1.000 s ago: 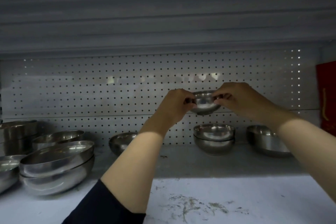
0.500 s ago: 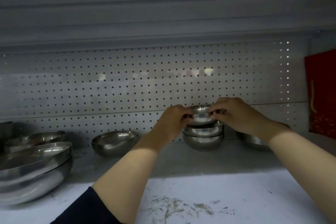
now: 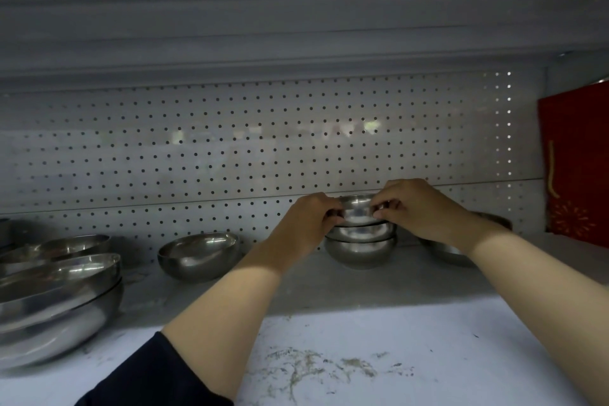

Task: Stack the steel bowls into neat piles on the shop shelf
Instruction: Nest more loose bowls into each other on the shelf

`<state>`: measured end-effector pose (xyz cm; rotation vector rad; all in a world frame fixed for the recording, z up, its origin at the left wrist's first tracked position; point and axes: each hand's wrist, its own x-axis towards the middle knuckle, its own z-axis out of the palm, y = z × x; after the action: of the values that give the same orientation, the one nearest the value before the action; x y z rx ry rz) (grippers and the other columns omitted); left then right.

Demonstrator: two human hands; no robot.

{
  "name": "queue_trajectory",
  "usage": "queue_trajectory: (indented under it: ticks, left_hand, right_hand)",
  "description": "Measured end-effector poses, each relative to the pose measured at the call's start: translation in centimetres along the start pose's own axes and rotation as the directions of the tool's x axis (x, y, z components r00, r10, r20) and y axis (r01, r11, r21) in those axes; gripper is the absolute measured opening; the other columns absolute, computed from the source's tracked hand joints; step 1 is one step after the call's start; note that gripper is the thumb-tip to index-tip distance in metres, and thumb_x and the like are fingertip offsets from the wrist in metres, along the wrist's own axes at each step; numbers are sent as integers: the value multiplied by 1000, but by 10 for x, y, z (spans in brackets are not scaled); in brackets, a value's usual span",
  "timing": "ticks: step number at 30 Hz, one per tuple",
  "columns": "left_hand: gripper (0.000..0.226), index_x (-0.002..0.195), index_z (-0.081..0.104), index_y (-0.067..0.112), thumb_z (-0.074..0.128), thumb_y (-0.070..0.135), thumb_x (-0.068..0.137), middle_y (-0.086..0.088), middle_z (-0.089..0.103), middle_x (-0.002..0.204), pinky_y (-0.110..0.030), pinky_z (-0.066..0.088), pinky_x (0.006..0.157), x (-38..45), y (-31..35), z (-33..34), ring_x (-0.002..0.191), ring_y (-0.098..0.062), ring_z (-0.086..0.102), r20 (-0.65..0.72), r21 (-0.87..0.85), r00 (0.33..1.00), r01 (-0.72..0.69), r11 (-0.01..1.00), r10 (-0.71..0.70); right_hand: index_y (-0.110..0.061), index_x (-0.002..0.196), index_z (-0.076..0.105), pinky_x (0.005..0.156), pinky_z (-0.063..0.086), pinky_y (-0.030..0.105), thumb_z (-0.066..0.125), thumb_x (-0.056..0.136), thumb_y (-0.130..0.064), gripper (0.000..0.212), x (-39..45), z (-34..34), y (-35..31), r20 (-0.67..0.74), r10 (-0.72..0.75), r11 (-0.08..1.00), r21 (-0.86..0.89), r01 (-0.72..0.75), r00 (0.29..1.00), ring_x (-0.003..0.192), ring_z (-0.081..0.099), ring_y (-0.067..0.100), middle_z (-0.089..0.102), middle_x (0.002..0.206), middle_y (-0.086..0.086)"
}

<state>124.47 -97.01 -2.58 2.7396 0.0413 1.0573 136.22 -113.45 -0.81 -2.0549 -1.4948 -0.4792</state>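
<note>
A small steel bowl sits on top of a pile of two steel bowls at the back of the shelf. My left hand grips the small bowl's left rim. My right hand pinches its right rim. A single steel bowl stands to the left of the pile. Another steel bowl behind my right wrist is mostly hidden.
Two large stacked bowls fill the left front of the shelf, with a shallower bowl behind them. A red box stands at the far right. A perforated back panel closes the shelf; the upper shelf hangs low overhead.
Both hands lowered the small bowl from mid-air onto the two-bowl pile. The view shifted right, so the left-hand bowls slid toward the frame's edge.
</note>
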Motion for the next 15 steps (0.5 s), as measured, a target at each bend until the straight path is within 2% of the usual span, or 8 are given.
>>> queue_trajectory:
  ticks: [3,5,9,15]
  left_hand:
    - [20,105,68,10,57,12,89,-10,63,95,-9,32,64,0,0,0,78,-12,49,-8,6,1000,-11,1000,11]
    - [20,107,68,11,57,13,90,-10,63,97,-7,33,64,1,0,1,80,-13,51,-1,23,1000,-9,1000,9]
    - [20,107,67,8,56,15,90,-10,62,100,-14,33,71,1,0,3,90,-20,58,20,50,1000,9,999,-10]
    - [22,109,65,9,57,15,90,-9,60,101,-16,35,74,-1,2,3,88,-17,55,28,69,1000,2,998,-4]
  right_hand:
    - [-16,101,73,72,40,14,64,88,-15,16,1,0,2,2,9,1000,11,-9,1000,85,57,9,61,93,-5]
    - [-18,100,73,72,40,14,64,88,-16,15,1,0,3,10,11,1000,14,-11,1000,85,57,8,61,93,-6]
    - [-19,97,74,75,43,18,64,88,-18,13,0,0,5,30,5,1000,-2,-5,1000,85,58,11,62,92,-3]
    - [-18,96,74,80,48,24,64,88,-18,13,1,1,6,37,5,1000,-4,-5,999,86,59,9,64,92,-6]
